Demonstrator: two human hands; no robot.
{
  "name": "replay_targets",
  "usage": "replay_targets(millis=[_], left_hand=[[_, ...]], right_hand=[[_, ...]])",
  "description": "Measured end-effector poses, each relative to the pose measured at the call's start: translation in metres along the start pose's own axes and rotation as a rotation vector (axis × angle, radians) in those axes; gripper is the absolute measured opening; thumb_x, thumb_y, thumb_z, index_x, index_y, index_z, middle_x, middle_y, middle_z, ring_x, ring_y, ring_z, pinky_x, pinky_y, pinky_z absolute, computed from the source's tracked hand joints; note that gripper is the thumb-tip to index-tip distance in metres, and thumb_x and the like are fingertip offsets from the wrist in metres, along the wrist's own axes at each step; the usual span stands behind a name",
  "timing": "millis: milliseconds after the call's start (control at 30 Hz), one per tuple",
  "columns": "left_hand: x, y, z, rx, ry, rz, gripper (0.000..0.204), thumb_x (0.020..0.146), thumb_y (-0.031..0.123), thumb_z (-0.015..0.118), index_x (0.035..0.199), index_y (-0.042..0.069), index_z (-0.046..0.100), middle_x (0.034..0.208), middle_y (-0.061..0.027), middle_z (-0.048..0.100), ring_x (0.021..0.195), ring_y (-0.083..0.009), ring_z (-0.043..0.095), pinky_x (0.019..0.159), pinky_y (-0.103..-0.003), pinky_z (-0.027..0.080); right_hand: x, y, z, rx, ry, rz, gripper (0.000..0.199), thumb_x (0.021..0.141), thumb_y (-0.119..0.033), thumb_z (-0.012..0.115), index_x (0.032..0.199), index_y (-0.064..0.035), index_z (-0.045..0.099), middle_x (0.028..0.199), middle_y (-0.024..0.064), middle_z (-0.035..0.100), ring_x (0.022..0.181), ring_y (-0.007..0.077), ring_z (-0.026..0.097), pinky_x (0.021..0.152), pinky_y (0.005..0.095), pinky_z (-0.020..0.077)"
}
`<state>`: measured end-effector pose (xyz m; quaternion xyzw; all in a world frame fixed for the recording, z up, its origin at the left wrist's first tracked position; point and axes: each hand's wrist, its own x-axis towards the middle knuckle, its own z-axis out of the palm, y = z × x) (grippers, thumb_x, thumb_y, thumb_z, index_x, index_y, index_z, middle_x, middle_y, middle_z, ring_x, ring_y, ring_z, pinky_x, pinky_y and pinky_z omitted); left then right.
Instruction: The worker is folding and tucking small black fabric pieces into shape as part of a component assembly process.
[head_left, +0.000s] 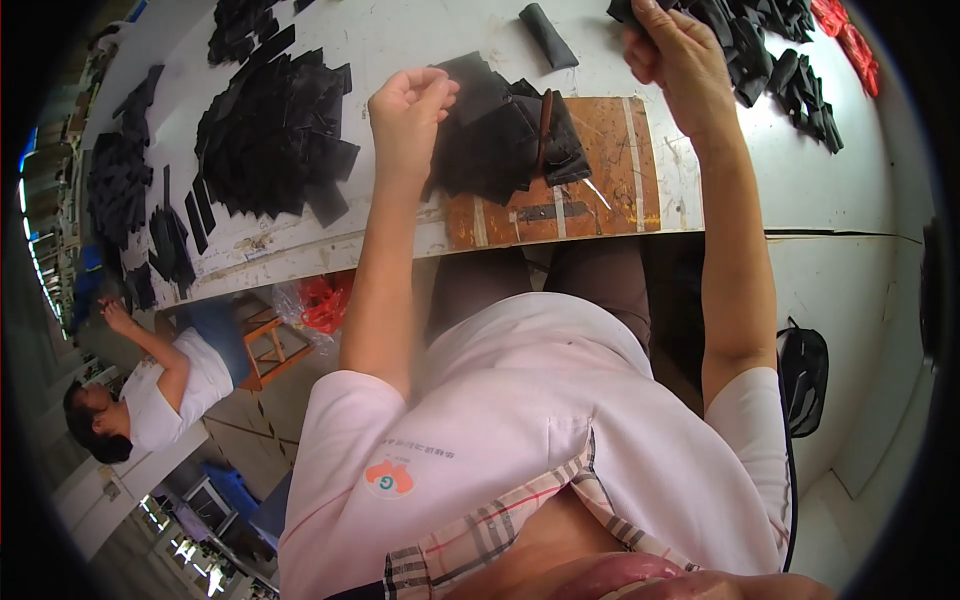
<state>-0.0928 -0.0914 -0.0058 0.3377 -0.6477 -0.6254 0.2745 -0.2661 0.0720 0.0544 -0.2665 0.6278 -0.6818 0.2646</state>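
My left hand (412, 112) is closed, thumb against the curled fingers, at the left edge of a stack of flat black pieces (490, 145). One greyish-black piece (467, 75) lies right beside its fingertips; whether they pinch it I cannot tell. Farther up and to the right, my right hand (685, 70) grips a black piece of material (625, 10), partly cut off by the upper edge of the view. A brown strip-like tool (545, 130) lies across the stack's right side. Between the hands, farther back, is a single folded black piece (549, 38).
Under the stack sits a worn brown board (625, 170) with pale tape strips, on a white table (820, 190). Large black piles (270, 135) spread to the left, black bundles (800, 90) to the right near red plastic (855, 50). Another person (165, 390) works at the far left.
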Motion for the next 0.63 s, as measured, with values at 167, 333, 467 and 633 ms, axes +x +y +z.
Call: replay_targets(millis=[167,333,467,633], left_hand=[[-0.018,0.001,-0.005,-0.097,-0.042,-0.071,0.011,0.08,0.007,0.056,0.089,0.0,0.056,0.082,-0.0087,0.061,0.069,-0.0105,0.058,0.062,-0.02,0.045],[-0.045,0.033,-0.015,-0.288,0.177,0.277,0.012,0.077,-0.001,0.056,0.089,-0.003,0.054,0.077,-0.0107,0.06,0.065,-0.0107,0.055,0.06,-0.02,0.044],[-0.082,0.108,-0.046,-0.046,-0.024,0.892,0.023,0.077,0.016,0.052,0.09,-0.002,0.056,0.082,-0.0125,0.055,0.069,-0.0222,0.049,0.065,-0.033,0.039],[-0.099,0.14,-0.041,-0.162,-0.186,1.017,0.028,0.083,0.023,0.045,0.103,0.004,0.053,0.105,-0.0105,0.052,0.087,-0.0233,0.043,0.075,-0.036,0.029]], right_hand=[[-0.024,0.038,-0.02,-0.721,0.08,-0.086,0.052,0.081,-0.045,0.049,0.089,0.006,0.056,0.068,0.0133,0.059,0.063,0.017,0.059,0.058,0.0257,0.0458],[-0.128,0.011,0.003,-0.691,0.047,-0.177,0.02,0.081,-0.015,0.055,0.085,0.004,0.057,0.062,0.01,0.055,0.054,0.0139,0.052,0.051,0.0265,0.0418],[-0.187,-0.026,-0.005,-0.569,0.259,-0.743,0.012,0.08,-0.009,0.053,0.088,-0.0001,0.056,0.071,0.0092,0.055,0.06,0.0188,0.05,0.05,0.0313,0.0396],[-0.216,-0.083,-0.057,-0.325,0.685,-1.039,0.034,0.079,-0.024,0.058,0.109,-0.0123,0.048,0.09,0.0076,0.053,0.084,0.0221,0.048,0.068,0.0413,0.0406]])
